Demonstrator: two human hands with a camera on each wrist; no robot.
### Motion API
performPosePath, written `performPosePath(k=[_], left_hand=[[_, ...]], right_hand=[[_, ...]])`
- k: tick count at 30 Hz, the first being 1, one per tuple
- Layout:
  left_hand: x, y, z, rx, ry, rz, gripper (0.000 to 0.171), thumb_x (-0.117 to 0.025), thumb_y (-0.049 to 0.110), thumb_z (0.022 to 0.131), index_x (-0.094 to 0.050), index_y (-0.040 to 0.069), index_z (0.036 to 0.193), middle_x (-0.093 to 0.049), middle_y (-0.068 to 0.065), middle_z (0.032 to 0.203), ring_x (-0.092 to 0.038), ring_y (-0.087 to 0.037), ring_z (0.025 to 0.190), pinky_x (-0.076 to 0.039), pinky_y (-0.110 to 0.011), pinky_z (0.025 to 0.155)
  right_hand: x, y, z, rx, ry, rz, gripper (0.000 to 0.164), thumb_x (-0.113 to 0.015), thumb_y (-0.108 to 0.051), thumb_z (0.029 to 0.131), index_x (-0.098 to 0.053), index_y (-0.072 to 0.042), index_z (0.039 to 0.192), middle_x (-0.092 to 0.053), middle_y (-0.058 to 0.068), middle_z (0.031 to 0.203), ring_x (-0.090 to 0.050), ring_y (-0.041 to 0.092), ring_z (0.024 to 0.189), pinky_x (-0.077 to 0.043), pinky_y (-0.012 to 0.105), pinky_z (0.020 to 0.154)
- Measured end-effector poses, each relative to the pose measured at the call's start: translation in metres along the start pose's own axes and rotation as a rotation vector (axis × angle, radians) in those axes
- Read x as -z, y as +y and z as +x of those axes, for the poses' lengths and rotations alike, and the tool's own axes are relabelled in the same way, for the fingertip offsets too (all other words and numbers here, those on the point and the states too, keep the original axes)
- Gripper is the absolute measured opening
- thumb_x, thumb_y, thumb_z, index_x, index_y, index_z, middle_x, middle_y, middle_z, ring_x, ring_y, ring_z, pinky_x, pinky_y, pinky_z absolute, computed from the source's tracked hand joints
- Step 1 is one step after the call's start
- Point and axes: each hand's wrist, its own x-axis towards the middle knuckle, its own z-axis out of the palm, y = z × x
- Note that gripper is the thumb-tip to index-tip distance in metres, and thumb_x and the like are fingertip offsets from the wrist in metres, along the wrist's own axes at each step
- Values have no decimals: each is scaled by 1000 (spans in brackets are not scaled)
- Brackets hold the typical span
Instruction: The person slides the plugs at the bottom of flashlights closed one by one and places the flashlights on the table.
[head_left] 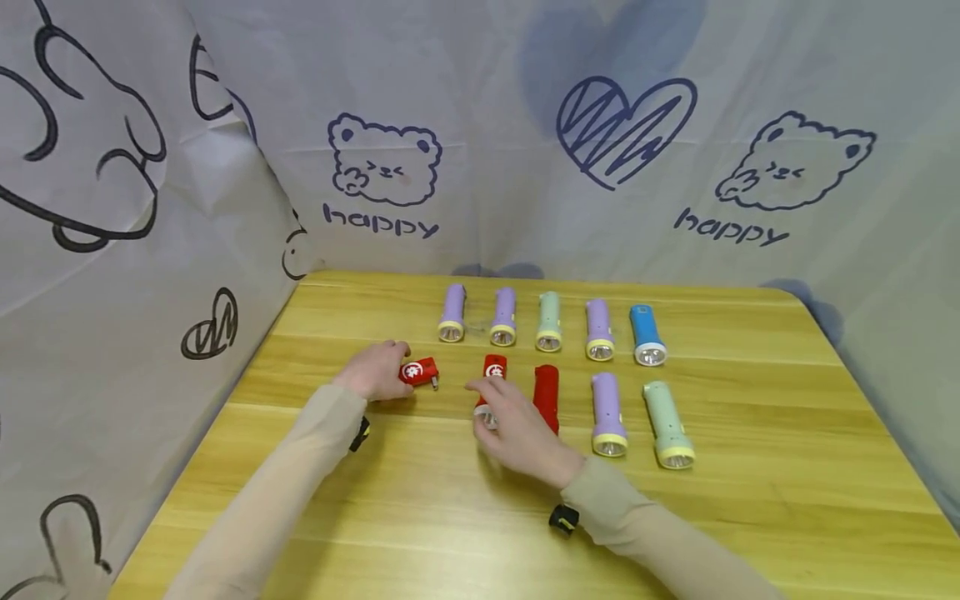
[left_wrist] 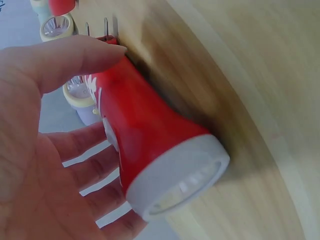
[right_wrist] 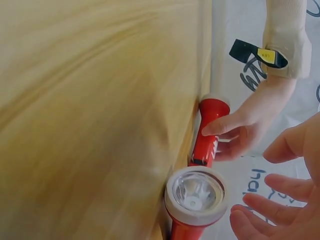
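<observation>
My left hand point(head_left: 375, 371) grips a red flashlight point(left_wrist: 150, 120) with a white head ring. In the left wrist view the thumb lies across its tail end and the fingers curl along its other side. Two metal plug prongs point(left_wrist: 105, 26) stick out from that tail. Over at the middle, my right hand point(head_left: 525, 433) is beside a second red flashlight point(head_left: 494, 367), partly covering it in the head view. The right wrist view shows its fingers loosely spread, apart from the white-ringed lens point(right_wrist: 195, 195). A third red flashlight point(head_left: 547, 392) lies just beyond the right hand, its head hidden.
Along the back runs a row with purple flashlights point(head_left: 453, 310), a mint one point(head_left: 549, 317) and a blue one point(head_left: 645, 329). Right of the red ones lie another purple flashlight point(head_left: 607, 408) and a mint one point(head_left: 665, 417). A printed cloth point(head_left: 510, 208) hangs behind the wooden table point(head_left: 750, 500).
</observation>
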Motion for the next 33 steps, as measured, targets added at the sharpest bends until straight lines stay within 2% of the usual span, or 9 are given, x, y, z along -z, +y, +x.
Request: performPosePath(k=[5, 9, 12, 16, 27, 33], left_hand=[[-1, 2, 5, 1, -44, -16, 66, -79, 27, 78, -54, -4, 131, -66, -18, 119, -63, -28, 102, -53, -45, 93], [-2, 2, 7, 20, -77, -39, 49, -79, 24, 78, -58, 0, 116, -66, -11, 100, -59, -22, 87, -52, -39, 80], [-2, 3, 7, 35, -88, -38, 39, -79, 22, 77, -59, 3, 105, -63, -7, 91, -57, -21, 81, -49, -36, 73], [-3, 4, 8, 47, -90, -29, 35, -78, 20, 76, -59, 4, 100, -63, -8, 89, -57, -21, 79, -50, -36, 72], [-6, 5, 13, 71, -108, 25, 39, -77, 15, 74, -59, 1, 106, -65, -11, 95, -58, -23, 82, -54, -38, 75], [-8, 4, 15, 81, -110, 48, 33, -75, 14, 75, -59, 3, 101, -63, -9, 93, -57, -22, 81, -52, -37, 71]], right_hand=[[-3, -3, -2, -21, -37, 22, 44, -63, -11, 94, -55, -6, 137, -61, 11, 133, -59, 27, 119, -51, 44, 104], [-3, -5, -2, -33, -58, -4, 45, -63, -13, 95, -54, -8, 139, -60, 9, 136, -58, 26, 123, -49, 43, 107], [-3, -6, -2, -28, -59, -13, 46, -63, -13, 95, -54, -8, 139, -59, 9, 136, -58, 25, 124, -49, 43, 108], [-2, -8, -1, -20, -54, -13, 45, -63, -13, 95, -54, -7, 139, -60, 9, 135, -57, 24, 123, -50, 42, 107], [0, -10, -1, -16, -51, -18, 45, -63, -13, 95, -54, -8, 138, -60, 8, 135, -57, 23, 124, -50, 41, 107], [5, -8, -6, -18, -39, -1, 47, -65, -13, 94, -54, -7, 139, -59, 10, 136, -59, 26, 124, -51, 43, 106]])
